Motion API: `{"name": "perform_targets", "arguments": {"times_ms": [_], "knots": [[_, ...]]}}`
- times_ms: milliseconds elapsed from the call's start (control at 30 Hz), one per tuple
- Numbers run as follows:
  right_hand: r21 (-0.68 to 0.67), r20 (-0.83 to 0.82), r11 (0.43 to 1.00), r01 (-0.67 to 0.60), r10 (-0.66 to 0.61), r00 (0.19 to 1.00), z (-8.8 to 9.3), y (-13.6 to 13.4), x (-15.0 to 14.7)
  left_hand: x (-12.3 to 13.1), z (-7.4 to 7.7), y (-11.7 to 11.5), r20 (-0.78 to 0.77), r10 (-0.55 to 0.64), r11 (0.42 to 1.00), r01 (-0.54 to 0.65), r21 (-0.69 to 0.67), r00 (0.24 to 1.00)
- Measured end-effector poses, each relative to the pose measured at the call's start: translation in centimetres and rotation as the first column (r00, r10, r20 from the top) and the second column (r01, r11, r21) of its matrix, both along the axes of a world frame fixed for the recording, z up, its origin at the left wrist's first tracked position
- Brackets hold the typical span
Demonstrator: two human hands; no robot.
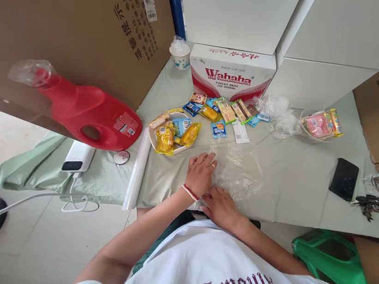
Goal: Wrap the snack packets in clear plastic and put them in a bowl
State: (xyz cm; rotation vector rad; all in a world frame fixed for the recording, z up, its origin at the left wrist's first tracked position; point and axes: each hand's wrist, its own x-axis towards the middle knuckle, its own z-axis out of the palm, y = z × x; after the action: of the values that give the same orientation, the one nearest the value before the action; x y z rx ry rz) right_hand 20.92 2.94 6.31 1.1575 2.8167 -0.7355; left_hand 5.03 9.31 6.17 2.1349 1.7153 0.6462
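A thin, crinkled sheet of clear plastic film [241,170] lies on the cloth-covered table in front of me. My left hand [201,174], with a red-and-white bracelet and a ring, rests palm down at the film's left edge, fingers stretched out. Just below and to its right, my right hand [222,207] lies low at the film's near edge; its fingers are extended, and the fingertips are partly hidden beside the left wrist. Beyond the left hand stands a white bowl [153,139] of wrapped snacks, among them a yellow-wrapped cake [165,139].
Snack packets [227,109] lie before a Wahaha carton [231,75]. A film roll [137,172], red jug [95,115] and power bank [79,157] are left. Right are crumpled film [279,112], a film-covered snack bowl [320,124], phone [344,179] and keys [372,203].
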Motion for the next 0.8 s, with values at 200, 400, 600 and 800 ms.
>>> {"name": "perform_targets", "arguments": {"times_ms": [200,400,600,800], "knots": [[-0.183,-0.033,0.983,-0.026,0.02,0.999,1.8,0.9,0.7,-1.8,-2.0,-0.2,-0.304,0.03,0.992,-0.064,-0.105,0.952],[-0.404,-0.26,0.897,-0.177,0.073,0.963,5.9,10.0,4.2,-2.4,-3.3,-0.8,-0.353,0.011,0.996,-0.04,-0.076,0.936],[0.156,-0.059,0.747,0.646,-0.646,0.761,4.7,25.5,0.7,-2.2,-4.3,-1.4,-0.363,0.077,0.997,-0.069,0.034,0.929],[0.243,0.098,0.754,0.61,-0.645,0.758,1.7,30.0,-3.1,-2.9,-5.2,-2.1,-0.369,-0.025,0.982,0.091,0.164,0.929]]}}
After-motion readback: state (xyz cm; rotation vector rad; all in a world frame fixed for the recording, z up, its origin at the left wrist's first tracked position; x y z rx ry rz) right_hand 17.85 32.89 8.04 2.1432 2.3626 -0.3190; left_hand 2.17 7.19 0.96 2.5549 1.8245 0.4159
